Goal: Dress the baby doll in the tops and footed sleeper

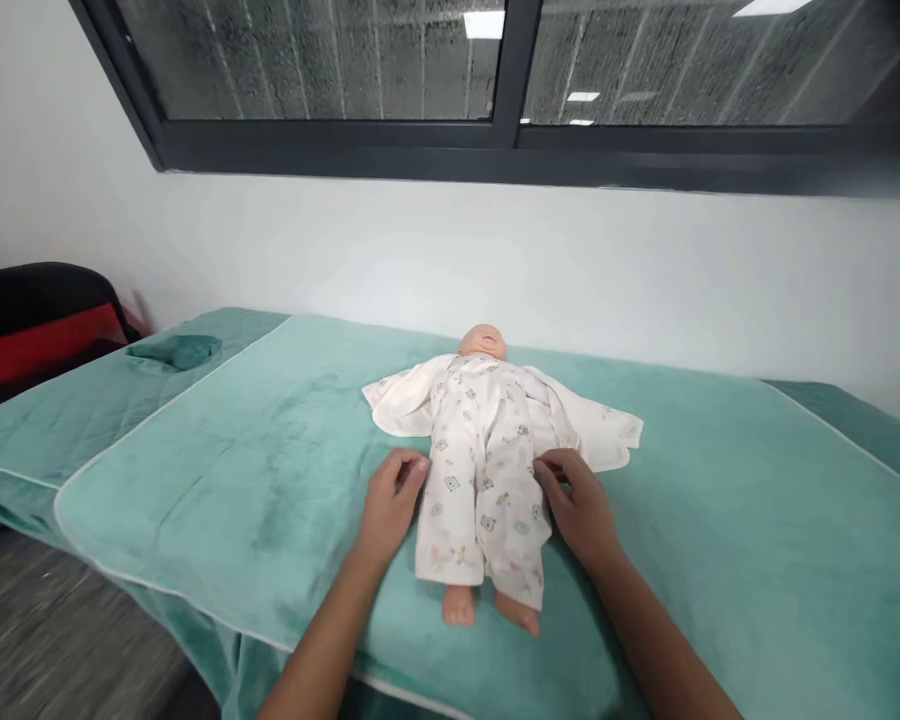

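Observation:
A baby doll [483, 342] lies on its back, head toward the wall and bare feet toward me. It wears a white printed baby shirt [596, 428] with both sleeves spread out sideways. White baby trousers [450, 500] with small animal prints cover its legs and reach up over the front of the shirt. My left hand [391, 500] is closed at the trousers' left edge, thumb and fingers pinched together there. On the opposite edge, my right hand [581, 505] pinches the trouser fabric at about the same height. The doll's hands are hidden by the sleeves.
A green plush cover [217, 480] with pale piping lies over the bed under the doll. A face hole [176, 350] is at the bed's left end, beside a black and red object [41, 335]. Behind stand a white wall [330, 245] and a dark-framed window [330, 150].

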`<state>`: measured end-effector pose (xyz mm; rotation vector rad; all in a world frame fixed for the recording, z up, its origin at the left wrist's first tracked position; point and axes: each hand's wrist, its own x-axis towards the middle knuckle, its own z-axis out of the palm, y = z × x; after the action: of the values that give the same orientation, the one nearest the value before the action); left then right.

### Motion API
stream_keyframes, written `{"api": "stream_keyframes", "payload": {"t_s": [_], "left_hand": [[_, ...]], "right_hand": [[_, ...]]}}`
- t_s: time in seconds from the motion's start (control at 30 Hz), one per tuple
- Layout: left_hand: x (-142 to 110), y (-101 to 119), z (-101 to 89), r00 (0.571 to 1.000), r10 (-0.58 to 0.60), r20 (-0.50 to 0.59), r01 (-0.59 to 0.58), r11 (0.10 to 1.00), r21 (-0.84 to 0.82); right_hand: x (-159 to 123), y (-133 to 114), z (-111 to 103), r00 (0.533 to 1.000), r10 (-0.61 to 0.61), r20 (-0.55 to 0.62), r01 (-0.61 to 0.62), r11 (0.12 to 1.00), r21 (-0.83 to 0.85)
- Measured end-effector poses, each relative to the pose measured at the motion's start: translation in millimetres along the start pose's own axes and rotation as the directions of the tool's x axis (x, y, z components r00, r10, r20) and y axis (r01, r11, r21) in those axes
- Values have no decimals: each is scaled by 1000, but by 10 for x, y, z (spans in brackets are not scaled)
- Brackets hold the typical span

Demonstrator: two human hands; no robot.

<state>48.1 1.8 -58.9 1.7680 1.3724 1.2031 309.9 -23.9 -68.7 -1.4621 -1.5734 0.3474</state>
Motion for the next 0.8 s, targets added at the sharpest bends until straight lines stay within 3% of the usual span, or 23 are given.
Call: {"api": "stream_keyframes", "payload": {"t_s": [0.13,0.27,0.37,0.5,0.6,0.8], "left_hand": [[-329,133,-23,989,-56,136,68,994,-80],[-492,183,3,983,-12,183,23,998,-57],[-535,176,-26,983,-32,181,56,990,-130],[-578,139,-109,984,-132,120,164,935,-316],[-599,124,-139,983,-158,94,182,902,-391],[-603,105,-117,985,-153,75,170,896,-410]], "right_hand": [[-491,-237,-109,985,30,168,-43,996,77],[-959,-352,-158,979,-22,204,-7,990,142],[-1187,-382,-128,981,-51,186,32,994,102],[-1253,-404,-3,996,-45,80,48,998,-40],[-1212,-443,51,998,-33,52,38,996,-81],[-1206,-613,-215,998,-12,-56,14,1000,23]]}}
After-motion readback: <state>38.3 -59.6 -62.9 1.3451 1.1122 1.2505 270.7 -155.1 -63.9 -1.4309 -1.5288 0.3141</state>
